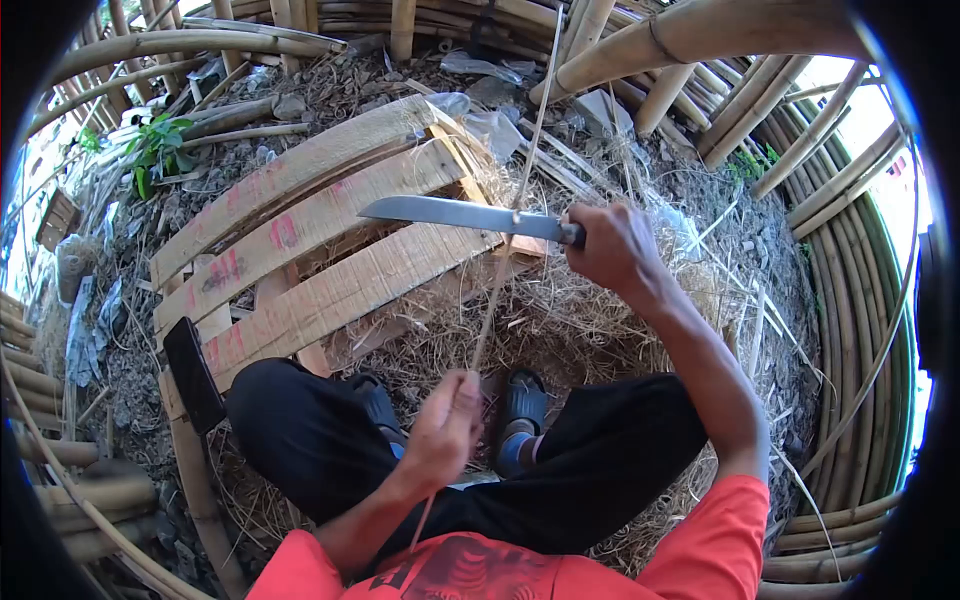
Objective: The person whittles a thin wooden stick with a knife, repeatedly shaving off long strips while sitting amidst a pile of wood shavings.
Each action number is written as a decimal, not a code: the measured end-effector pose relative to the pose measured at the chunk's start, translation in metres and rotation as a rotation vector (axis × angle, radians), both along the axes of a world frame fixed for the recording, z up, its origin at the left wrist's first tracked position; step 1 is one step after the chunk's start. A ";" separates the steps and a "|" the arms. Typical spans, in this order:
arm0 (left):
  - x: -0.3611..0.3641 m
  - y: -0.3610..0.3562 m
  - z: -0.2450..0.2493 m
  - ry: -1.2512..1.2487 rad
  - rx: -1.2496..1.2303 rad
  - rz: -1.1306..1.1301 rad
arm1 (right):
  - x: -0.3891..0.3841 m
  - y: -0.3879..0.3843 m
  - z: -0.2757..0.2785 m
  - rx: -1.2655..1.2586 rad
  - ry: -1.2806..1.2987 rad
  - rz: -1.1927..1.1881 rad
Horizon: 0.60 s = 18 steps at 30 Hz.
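My right hand [617, 252] is closed round the dark handle of a large knife [440, 211], its long blade pointing left above a wooden pallet. A thin bamboo strip [541, 112] runs from the top of the view down toward my lap, and the blade crosses it near the handle end. Lower down, my left hand [440, 428] is wrapped round the same strip in front of my knees. The strip's tail comes out below that hand, against my red shirt [470, 568].
The slatted pallet [330, 295] lies ahead to the left, with a phone [193, 376] at its near corner. Fine shavings [570, 318] cover the ground round my sandals. Bamboo poles [715, 34] slant overhead at right, and stacked bamboo [850, 320] lines the right side.
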<state>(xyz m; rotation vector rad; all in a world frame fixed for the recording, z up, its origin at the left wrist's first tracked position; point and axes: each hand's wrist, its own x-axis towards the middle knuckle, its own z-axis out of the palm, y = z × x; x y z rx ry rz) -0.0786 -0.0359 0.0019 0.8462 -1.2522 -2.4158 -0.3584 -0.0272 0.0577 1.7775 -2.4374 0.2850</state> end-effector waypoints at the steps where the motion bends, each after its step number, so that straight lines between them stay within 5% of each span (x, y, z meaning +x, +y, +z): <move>1: 0.002 0.002 -0.003 -0.014 0.001 -0.008 | 0.003 0.003 0.000 0.030 0.022 -0.004; 7: 0.006 0.004 -0.011 0.026 -0.079 -0.017 | -0.004 0.002 -0.012 -0.011 -0.035 0.035; 10: 0.007 0.001 -0.012 0.021 -0.089 -0.014 | -0.002 -0.003 -0.009 0.161 -0.507 -0.025; 18: 0.004 -0.004 -0.009 -0.055 -0.159 -0.006 | 0.049 0.010 -0.008 0.103 0.051 0.429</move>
